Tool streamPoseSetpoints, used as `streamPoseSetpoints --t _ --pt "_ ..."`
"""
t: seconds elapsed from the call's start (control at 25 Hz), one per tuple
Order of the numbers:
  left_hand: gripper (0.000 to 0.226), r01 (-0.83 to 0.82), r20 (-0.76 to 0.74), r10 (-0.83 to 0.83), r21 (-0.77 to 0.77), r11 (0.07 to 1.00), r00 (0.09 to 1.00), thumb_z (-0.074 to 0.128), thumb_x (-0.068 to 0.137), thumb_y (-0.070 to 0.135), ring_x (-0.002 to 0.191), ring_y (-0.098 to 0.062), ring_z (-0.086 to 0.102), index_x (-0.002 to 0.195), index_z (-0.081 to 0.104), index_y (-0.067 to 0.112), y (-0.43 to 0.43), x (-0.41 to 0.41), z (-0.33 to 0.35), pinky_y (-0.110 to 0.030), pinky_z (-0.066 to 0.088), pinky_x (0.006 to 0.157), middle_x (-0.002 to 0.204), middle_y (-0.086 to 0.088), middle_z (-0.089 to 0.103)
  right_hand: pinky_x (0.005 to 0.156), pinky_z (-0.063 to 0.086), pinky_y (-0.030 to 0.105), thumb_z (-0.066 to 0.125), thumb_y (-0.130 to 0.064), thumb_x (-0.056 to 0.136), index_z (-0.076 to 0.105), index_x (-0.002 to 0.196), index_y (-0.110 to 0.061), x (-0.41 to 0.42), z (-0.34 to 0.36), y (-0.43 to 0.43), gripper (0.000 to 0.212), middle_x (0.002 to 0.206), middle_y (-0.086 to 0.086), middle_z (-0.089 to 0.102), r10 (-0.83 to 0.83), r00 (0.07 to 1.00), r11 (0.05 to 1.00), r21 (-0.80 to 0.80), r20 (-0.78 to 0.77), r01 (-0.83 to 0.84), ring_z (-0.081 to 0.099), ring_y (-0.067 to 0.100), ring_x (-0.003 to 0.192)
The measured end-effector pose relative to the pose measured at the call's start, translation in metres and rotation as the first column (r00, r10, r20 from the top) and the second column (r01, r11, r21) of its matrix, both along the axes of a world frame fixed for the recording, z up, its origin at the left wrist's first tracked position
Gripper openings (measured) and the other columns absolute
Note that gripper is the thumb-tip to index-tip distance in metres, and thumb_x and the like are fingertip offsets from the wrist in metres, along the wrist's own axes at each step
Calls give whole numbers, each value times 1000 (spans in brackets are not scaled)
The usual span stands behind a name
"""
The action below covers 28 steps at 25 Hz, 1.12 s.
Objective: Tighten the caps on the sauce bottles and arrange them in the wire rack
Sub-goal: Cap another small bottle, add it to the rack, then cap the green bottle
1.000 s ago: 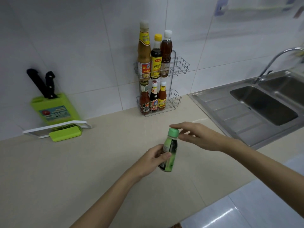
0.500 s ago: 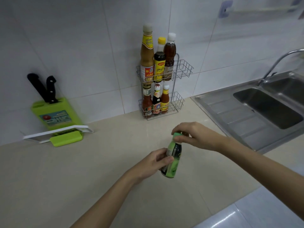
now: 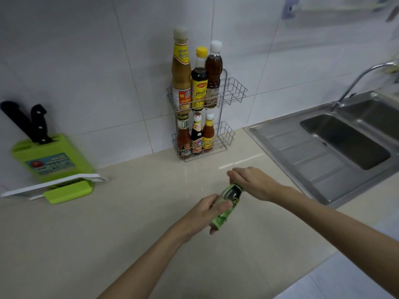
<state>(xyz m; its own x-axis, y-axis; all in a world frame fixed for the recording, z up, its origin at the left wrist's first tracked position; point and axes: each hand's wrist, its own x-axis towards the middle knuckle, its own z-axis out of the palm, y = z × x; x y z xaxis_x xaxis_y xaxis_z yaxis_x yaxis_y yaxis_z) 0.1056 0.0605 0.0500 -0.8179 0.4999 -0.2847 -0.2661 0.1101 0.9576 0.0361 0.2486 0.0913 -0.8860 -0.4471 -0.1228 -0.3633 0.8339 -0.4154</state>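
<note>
Both hands are working low in the frame's centre: the left hand (image 3: pixel 205 212) is gripping the tilted green bottle (image 3: pixel 226 203) above the worktop (image 3: pixel 108 234), the right hand (image 3: pixel 252 182) closing over its cap, seemingly tightening. Next, it is needing a free slot in the rack (image 3: pixel 233 91).

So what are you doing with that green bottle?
A person is closing it up. The left hand holds the green bottle tilted above the counter, and the right hand covers its cap, seemingly twisting it tight. Six other bottles already stand in the wire rack, three on each shelf, with space on the right.
</note>
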Motion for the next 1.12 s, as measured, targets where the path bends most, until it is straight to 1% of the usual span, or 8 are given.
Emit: streamPoseSetpoints --t 0.32,0.44,0.56,0.68,0.8,0.88,1.0,1.12 --pt "29 -110 -191 59 -265 958 980 55 88 49 66 -8 51 95 46 22 36 -28 -28 -30 45 62 75 10 51 74 46 40 37 -21 100 48 100 -1 -56 -5 1 23 103 21 61 155 983 857 482 101 -185 60 35 87" --pt "29 -166 -72 158 -129 978 985 63 85 44 68 -5 54 101 56 22 23 -65 -27 -25 45 59 79 9 57 69 52 32 42 -48 96 56 89 -2 -80 -10 11 48 88 12 63 -90 898 989 -66 430 130 58 24 74" --pt "29 -155 -14 154 -91 984 988 62 87 41 74 -5 60 106 62 20 15 -105 -20 -21 47 61 82 9 63 80 58 28 61 -34 89 56 110 -6 -101 -20 27 35 108 13 67 93 780 849 -458 618 262 65 18 90" --pt "23 -361 -161 335 -175 916 928 58 92 32 84 -8 64 105 67 15 8 -140 -32 -20 51 72 94 3 69 82 59 39 65 -26 85 53 112 -6 -127 -40 34 35 115 17 63 33 819 670 -621 572 407 67 24 101" --pt "12 -880 -363 803 -152 450 473 54 86 22 83 -24 62 83 64 29 -37 -167 -68 -47 54 81 87 -6 66 76 60 46 69 -23 85 52 103 -9 -159 -53 41 28 107 20 63 -333 864 496 -710 378 501 70 30 86" --pt "18 -925 -331 867 -204 320 373 51 84 19 88 -34 63 75 58 34 -66 -181 -90 -57 53 84 86 -7 63 73 58 52 71 -36 80 50 97 -21 -181 -55 49 30 96 9 62 -507 840 512 -717 191 472 70 31 79" --pt "15 -902 -143 904 -229 365 402 50 91 18 102 -32 60 85 59 28 -72 -202 -90 -54 47 100 94 -2 60 70 56 46 70 -39 80 48 96 -23 -210 -55 46 31 94 5 59 -590 805 565 -681 61 466 68 25 75" --pt "20 -847 11 864 -188 496 503 46 95 33 110 -21 55 108 54 19 -60 -218 -86 -47 41 109 110 -2 60 59 43 15 72 -28 82 53 100 -12 -234 -61 31 31 95 4 57 -578 815 675 -583 -39 451 53 -1 64"
